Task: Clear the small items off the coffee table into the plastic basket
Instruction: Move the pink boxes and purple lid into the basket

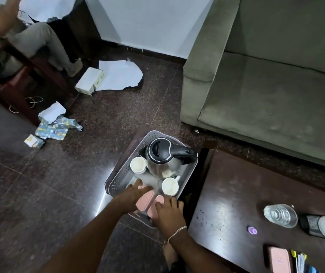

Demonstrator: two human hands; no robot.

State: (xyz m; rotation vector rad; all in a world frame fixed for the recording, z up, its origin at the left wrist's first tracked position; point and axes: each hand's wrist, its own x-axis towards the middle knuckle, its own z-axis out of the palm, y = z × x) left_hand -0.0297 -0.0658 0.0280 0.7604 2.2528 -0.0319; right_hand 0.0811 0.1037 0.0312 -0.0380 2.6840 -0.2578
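A grey perforated plastic basket (118,179) sits on the floor left of the dark coffee table (234,194). Inside it stand a steel kettle (164,156) with a black lid and two white cups (137,164) (170,186). At the basket's near end lie two pink cases (146,201) (152,210). My left hand (132,195) rests on the left pink case with fingers spread. My right hand (169,212) lies on the right pink case. On the table are a clear glass (280,215), a small purple cap (252,230), another pink case (279,260) and several pens (300,261).
A green sofa (266,85) stands behind the table. A black-and-white bottle (323,225) lies at the table's right edge. Torn paper (118,74), a white box (89,80) and wrappers (53,129) litter the floor. Another person sits at far left (29,36).
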